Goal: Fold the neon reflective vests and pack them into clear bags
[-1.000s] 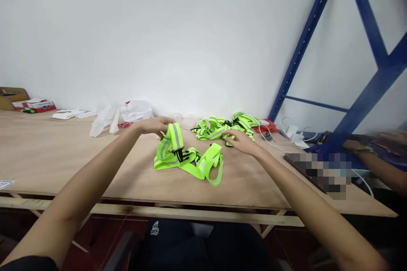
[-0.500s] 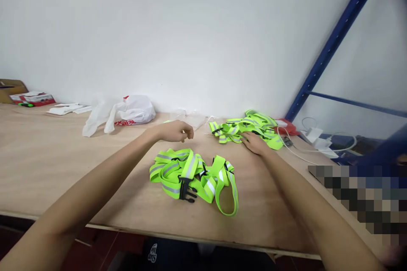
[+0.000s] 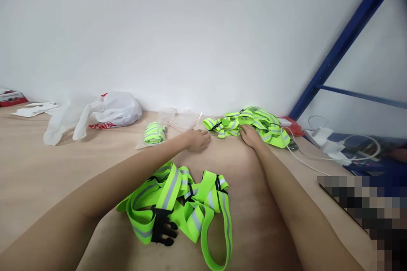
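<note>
A heap of lime-yellow reflective straps (image 3: 233,123) lies against the wall. My right hand (image 3: 251,136) rests on its front edge, thumb and fingers apart, not closed around any strap. Just left of the heap, my left hand (image 3: 197,139) hovers low over the table beside flat clear plastic bags (image 3: 186,120). Its fingers are loosely bent with nothing visible in them. Close to me, between my forearms, lies a tangled reflective harness (image 3: 171,190) of the same straps. Its black buckle (image 3: 164,226) points right, and my left forearm covers part of its far left side.
A clear bag with a folded strap bundle (image 3: 154,132) sits left of my left hand. Further left are a white shopping bag (image 3: 119,110) and white sheets (image 3: 34,109). White cables (image 3: 305,161), a red bag (image 3: 293,126) and a blue metal frame (image 3: 345,42) stand right.
My left hand has moved right and down towards the strap heap. My right hand stays at the heap's front edge. The view has shifted, and the bagged bundle now shows beside my left arm.
</note>
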`<state>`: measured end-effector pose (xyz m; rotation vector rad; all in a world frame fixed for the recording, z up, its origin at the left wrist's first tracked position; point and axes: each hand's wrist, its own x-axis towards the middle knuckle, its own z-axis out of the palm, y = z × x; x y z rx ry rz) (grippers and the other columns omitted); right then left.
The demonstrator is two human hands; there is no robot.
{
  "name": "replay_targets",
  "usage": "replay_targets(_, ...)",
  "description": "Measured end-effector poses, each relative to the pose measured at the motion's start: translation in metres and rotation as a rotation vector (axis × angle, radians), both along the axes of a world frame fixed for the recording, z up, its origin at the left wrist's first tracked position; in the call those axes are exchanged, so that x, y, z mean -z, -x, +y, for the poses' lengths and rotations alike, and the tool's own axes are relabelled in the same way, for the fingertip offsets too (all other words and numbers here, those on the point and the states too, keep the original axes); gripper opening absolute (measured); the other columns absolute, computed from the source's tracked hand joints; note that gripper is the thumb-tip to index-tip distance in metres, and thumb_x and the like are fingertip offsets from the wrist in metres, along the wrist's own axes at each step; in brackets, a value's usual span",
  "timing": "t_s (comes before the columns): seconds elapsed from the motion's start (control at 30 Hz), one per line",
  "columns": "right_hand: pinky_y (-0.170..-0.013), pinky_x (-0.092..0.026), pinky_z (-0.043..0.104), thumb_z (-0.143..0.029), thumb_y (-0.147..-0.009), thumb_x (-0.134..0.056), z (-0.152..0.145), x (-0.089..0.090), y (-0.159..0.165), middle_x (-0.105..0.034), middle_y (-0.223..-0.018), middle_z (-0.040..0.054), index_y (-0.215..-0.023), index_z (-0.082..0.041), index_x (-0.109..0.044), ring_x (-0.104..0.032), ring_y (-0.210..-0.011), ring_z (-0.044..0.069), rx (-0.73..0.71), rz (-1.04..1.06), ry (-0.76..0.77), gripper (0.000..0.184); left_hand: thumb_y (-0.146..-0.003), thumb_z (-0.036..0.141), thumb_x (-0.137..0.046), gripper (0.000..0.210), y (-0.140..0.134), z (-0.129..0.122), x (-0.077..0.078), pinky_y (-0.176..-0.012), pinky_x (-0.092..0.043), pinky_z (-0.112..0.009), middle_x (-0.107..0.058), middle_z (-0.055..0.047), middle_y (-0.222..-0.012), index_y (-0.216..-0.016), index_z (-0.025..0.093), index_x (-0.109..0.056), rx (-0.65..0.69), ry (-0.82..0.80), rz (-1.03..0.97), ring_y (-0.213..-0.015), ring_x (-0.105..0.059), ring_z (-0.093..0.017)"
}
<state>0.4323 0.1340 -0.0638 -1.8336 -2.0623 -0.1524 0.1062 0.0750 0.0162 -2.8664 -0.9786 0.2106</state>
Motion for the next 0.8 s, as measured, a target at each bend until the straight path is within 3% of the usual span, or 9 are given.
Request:
replay_targets(0.1, -0.101, -0.043, 0.036, -0.031, -0.102, -0.032, 0.003, 0.001, 0.000, -0.066, -0.125, 0.0156, -0.123, -0.014, -0.066, -0.058, -0.118, 0.027, 0.024, 0.003, -0.035, 0.043, -0.100, 0.042, -0.040, 0.044, -0.016, 0.015, 0.012, -0.095, -0.048, -0.045, -0.059, -0.018, -0.135, -0.132, 0.017, -0.055, -0.015, 0.036, 0.031, -0.116, -0.061, -0.033)
replay_targets(0.27, -0.099, -0.041, 0.041, -0.036, -0.103, -0.030, -0.006, -0.003, 0.010, -0.065, -0.127, 0.0156, -0.122, -0.017, -0.065, -0.055, -0.116, 0.031, 0.097, -0.029, -0.149, 0.044, -0.097, 0.036, -0.042, 0.041, -0.021, 0.036, 0.017, -0.089, -0.051, -0.043, -0.065, -0.020, -0.121, -0.127, 0.013, -0.058, -0.048, 0.024, 0.021, -0.106, -0.066, -0.032)
replay_targets(0.43, -0.100, -0.035, 0.047, -0.032, -0.101, -0.034, -0.027, -0.012, 0.023, -0.057, -0.138, 0.0189, -0.127, -0.013, -0.062, -0.048, -0.124, 0.035, 0.108, -0.125, -0.283, 0.042, -0.095, 0.032, -0.043, 0.044, -0.023, 0.051, 0.024, -0.092, -0.050, -0.043, -0.062, -0.017, -0.131, -0.135, 0.018, -0.054, -0.106, -0.009, -0.008, -0.108, -0.066, -0.031)
replay_targets(0.53, -0.093, -0.037, 0.044, -0.032, -0.102, -0.034, -0.037, -0.017, 0.043, -0.061, -0.132, 0.0179, -0.131, -0.015, -0.061, -0.054, -0.112, 0.033, -0.029, -0.260, -0.362, 0.043, -0.095, 0.033, -0.045, 0.046, -0.026, 0.053, 0.031, -0.097, -0.047, -0.046, -0.062, -0.016, -0.132, -0.138, 0.019, -0.053, -0.120, -0.019, -0.022, -0.111, -0.064, -0.032)
replay_targets(0.63, -0.097, -0.035, 0.044, -0.035, -0.103, -0.036, -0.038, -0.022, 0.080, -0.056, -0.142, 0.0163, -0.140, -0.018, -0.055, -0.051, -0.121, 0.033, -0.280, -0.388, -0.364, 0.045, -0.096, 0.035, -0.044, 0.045, -0.028, 0.053, 0.035, -0.102, -0.044, -0.048, -0.063, -0.017, -0.132, -0.134, 0.015, -0.057, -0.121, -0.021, -0.030, -0.115, -0.063, -0.033)
replay_targets(0.73, -0.105, -0.031, 0.045, -0.030, -0.102, -0.039, -0.031, -0.026, 0.116, -0.047, -0.154, 0.0120, -0.144, -0.021, -0.051, -0.042, -0.134, 0.032, -0.485, -0.487, -0.284, 0.044, -0.098, 0.035, -0.040, 0.045, -0.026, 0.052, 0.035, -0.104, -0.043, -0.047, -0.060, -0.019, -0.137, -0.133, 0.013, -0.058, -0.120, -0.025, -0.031, -0.118, -0.061, -0.033)
replay_targets(0.8, -0.102, -0.034, 0.042, -0.022, -0.101, -0.040, -0.024, -0.028, 0.126, -0.052, -0.150, 0.0094, -0.141, -0.023, -0.054, -0.046, -0.131, 0.028, -0.505, -0.511, -0.167, 0.042, -0.097, 0.031, -0.042, 0.044, -0.023, 0.051, 0.034, -0.102, -0.044, -0.046, -0.060, -0.019, -0.137, -0.133, 0.011, -0.059, -0.118, -0.022, -0.015, -0.119, -0.060, -0.033)
